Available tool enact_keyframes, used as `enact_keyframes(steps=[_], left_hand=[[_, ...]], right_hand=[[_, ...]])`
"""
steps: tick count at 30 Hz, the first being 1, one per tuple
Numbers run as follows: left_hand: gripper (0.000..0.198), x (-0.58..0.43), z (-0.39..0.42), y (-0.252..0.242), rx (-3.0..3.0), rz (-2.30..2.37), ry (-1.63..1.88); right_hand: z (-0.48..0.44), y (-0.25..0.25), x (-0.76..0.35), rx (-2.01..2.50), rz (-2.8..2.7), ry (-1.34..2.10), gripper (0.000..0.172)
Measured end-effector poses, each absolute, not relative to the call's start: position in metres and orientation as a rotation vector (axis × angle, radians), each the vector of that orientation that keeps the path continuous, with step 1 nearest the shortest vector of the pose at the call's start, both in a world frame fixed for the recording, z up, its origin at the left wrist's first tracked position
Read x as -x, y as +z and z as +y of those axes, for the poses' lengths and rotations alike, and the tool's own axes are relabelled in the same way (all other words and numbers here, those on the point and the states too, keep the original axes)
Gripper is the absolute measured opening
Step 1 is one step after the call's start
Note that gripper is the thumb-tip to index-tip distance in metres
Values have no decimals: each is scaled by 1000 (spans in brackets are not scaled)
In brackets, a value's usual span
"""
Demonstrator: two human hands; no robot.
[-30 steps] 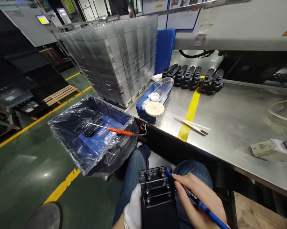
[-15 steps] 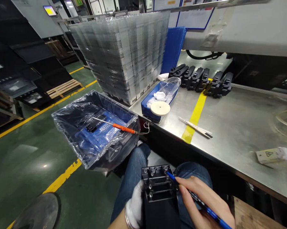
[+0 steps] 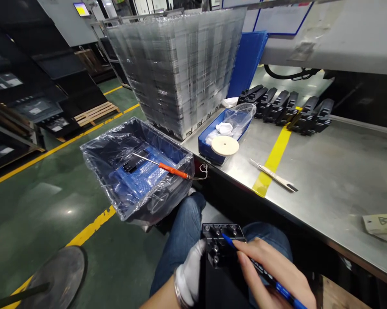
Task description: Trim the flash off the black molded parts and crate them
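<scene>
My left hand (image 3: 192, 268), in a white glove, grips the left side of a black plastic part (image 3: 225, 281) above my lap. Small round posts and ribs stand at the part's far end. Bare, my right hand (image 3: 273, 268) is closed around a blue marker pen (image 3: 259, 268). The pen's blue tip points at the posts near the part's upper edge; whether it touches them I cannot tell. The lower end of the part runs out of view.
Left of my knees stands a plastic-lined bin (image 3: 138, 171) with an orange screwdriver (image 3: 174, 170) across its rim. On the metal table (image 3: 325, 171) are a blue box (image 3: 208, 148), a cutter knife (image 3: 273, 175) and several black parts (image 3: 283, 107). Stacked clear trays (image 3: 180, 68) rise behind.
The pen tip has shifted left across the posts, from the right side toward the middle. The camera view has turned slightly left. Both hands keep their hold.
</scene>
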State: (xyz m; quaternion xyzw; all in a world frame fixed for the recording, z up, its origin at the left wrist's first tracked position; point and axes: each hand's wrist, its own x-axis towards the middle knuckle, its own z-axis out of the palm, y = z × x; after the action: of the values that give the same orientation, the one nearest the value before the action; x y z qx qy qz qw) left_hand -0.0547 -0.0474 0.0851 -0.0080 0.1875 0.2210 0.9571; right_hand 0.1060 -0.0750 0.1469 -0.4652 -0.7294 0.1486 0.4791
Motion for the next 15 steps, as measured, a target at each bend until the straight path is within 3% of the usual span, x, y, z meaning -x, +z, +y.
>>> enact_keyframes(steps=[7, 15], left_hand=[[68, 52, -44, 99, -33, 314, 415], [69, 45, -47, 91, -75, 307, 459]], right_hand=[[-77, 146, -111, 1150, -1825, 358, 21], [-59, 148, -98, 1121, -1840, 280, 10]])
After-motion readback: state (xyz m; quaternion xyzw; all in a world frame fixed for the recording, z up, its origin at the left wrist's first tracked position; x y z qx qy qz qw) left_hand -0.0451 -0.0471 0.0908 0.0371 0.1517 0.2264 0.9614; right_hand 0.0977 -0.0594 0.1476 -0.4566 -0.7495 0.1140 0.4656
